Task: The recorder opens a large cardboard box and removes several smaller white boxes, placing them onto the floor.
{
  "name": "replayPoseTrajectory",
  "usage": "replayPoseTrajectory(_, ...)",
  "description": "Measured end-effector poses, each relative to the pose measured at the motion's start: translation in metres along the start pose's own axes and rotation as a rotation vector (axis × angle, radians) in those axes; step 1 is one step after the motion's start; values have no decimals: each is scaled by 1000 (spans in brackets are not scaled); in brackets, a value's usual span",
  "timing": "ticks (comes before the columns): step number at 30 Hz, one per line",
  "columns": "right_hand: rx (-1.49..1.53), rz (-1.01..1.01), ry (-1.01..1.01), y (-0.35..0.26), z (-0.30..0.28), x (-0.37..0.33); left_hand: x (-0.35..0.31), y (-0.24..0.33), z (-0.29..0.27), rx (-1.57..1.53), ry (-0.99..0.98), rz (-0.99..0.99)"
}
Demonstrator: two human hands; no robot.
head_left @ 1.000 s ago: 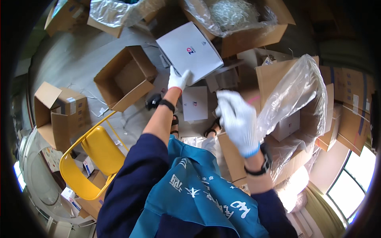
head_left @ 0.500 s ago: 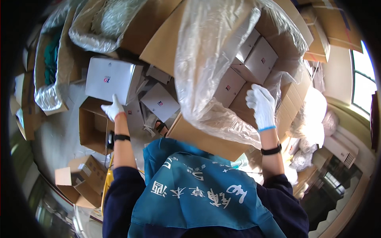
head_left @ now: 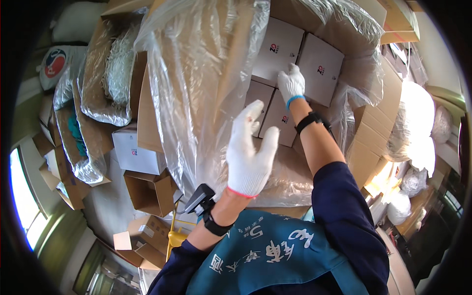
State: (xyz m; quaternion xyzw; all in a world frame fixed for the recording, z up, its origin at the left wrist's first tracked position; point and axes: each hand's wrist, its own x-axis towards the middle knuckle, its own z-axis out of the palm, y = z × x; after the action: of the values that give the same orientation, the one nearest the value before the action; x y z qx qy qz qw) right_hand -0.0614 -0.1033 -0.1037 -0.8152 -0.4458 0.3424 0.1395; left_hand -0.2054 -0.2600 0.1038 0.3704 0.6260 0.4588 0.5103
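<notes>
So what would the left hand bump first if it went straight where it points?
The left hand would probably meet the lower-left white box in the big cardboard carton; depth is unclear, so the clear plastic liner might come first.

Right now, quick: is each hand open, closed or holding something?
Left hand: open, fingers spread, seemingly empty.
Right hand: fingers partly curled, over the white boxes; whether its grip has one cannot be told.

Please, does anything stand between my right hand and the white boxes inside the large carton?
Nothing visible does: the right hand is over the white boxes, and the clear plastic liner hangs off to the sides.
</notes>
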Motion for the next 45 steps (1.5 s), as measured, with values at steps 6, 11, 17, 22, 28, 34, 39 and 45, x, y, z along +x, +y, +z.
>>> replayPoseTrajectory(6,161,255,-252,1,-3,73,11,-43,36,115,-111,-202)
replayPoseTrajectory(11,120,212,-89,6,-14,64,4,-74,25,118,-56,-346)
replayPoseTrajectory(17,116,106,-11,-16,-24,17,11,-98,27,30,-4,-403)
replayPoseTrajectory(22,120,-29,-105,18,-9,30,13,-96,43,-6,-53,-454)
replayPoseTrajectory(28,220,-65,-104,27,-14,-38,-6,-102,37,-413,96,-743)
replayPoseTrajectory(34,72,-213,-89,3,-65,-125,-33,-130,21,-323,265,-723)
replayPoseTrajectory(39,-49,-299,-62,-29,-100,-159,-41,-127,21,-391,289,-722)
replayPoseTrajectory(45,23,-460,-85,-65,-153,-220,-52,-148,14,-347,333,-624)
